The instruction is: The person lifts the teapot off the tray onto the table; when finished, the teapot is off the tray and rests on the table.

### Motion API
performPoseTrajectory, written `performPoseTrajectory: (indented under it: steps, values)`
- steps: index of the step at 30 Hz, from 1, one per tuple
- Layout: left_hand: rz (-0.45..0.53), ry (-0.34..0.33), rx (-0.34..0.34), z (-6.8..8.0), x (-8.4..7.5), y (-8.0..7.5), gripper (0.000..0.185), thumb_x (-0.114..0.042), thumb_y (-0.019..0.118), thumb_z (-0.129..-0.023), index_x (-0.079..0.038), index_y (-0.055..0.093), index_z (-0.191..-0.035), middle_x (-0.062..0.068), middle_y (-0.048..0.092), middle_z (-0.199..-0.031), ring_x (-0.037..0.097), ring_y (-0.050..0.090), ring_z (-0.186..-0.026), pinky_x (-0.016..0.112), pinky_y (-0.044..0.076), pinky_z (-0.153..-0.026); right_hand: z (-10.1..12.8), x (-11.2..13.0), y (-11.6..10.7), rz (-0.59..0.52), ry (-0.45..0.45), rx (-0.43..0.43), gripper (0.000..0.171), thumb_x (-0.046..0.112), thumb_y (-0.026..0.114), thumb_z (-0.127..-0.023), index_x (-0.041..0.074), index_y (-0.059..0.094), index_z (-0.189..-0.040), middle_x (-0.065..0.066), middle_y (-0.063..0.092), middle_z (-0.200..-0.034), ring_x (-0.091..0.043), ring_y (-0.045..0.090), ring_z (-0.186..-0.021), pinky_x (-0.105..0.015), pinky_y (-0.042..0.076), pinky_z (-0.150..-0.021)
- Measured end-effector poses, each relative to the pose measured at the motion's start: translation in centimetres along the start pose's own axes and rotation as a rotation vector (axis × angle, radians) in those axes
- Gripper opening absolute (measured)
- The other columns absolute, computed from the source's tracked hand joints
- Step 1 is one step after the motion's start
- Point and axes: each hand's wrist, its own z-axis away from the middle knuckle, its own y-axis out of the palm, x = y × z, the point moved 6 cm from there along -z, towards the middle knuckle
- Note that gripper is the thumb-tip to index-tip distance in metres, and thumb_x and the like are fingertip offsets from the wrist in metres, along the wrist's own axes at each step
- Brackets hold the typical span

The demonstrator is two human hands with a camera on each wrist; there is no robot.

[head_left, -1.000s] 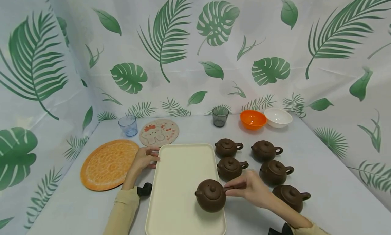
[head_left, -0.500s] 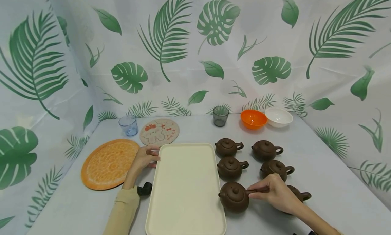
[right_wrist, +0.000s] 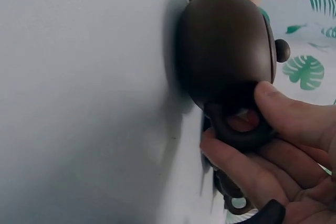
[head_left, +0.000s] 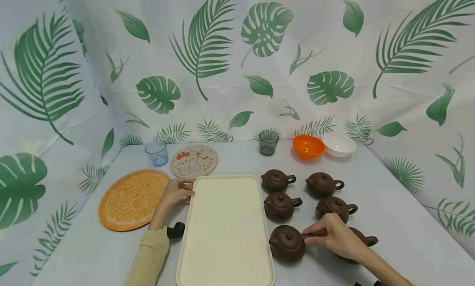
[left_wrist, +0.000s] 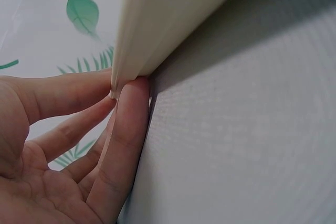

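The right hand (head_left: 335, 238) pinches the handle of a brown teapot (head_left: 287, 245), which sits on the grey table (head_left: 389, 220) just right of the cream tray (head_left: 224, 232), in front of five other teapots. The left hand (head_left: 175, 194) rests with relaxed fingers against the tray's far left edge, beside an orange mat (head_left: 131, 198).

The right hand (head_left: 335, 238) has carried the teapot (head_left: 287, 243) off the tray (head_left: 222, 244), moving right, and now it sits on the table (head_left: 400, 228) just beside the tray's right edge, handle still pinched.
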Motion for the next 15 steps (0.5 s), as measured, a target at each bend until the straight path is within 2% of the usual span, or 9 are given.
performPoseTrajectory:
  steps: [10, 15]
  values:
    - [-0.005, 0.002, -0.006, -0.05, -0.03, -0.13, 0.041, 0.003, 0.068, -0.081, 0.002, 0.061, -0.122, 0.011, 0.060, -0.091, 0.015, 0.063, -0.067, 0.030, 0.058, -0.055, -0.40, 0.23, 0.03, 0.034, 0.005, 0.036, 0.017, 0.014, 0.077, -0.079, 0.002, 0.078, -0.090, 0.000, 0.074, -0.084, -0.001, 0.066, -0.085, -0.017, 0.054, -0.067]
    - [-0.033, 0.009, 0.013, 0.04, -0.37, 0.05, 0.041, 0.002, 0.067, -0.083, 0.003, 0.060, -0.123, 0.012, 0.060, -0.093, 0.015, 0.062, -0.067, 0.030, 0.058, -0.055, -0.39, 0.85, -0.57, 0.140, 0.038, 0.032, 0.022, 0.023, 0.074, -0.083, 0.004, 0.078, -0.092, 0.001, 0.074, -0.086, -0.002, 0.067, -0.080, -0.019, 0.055, -0.063]
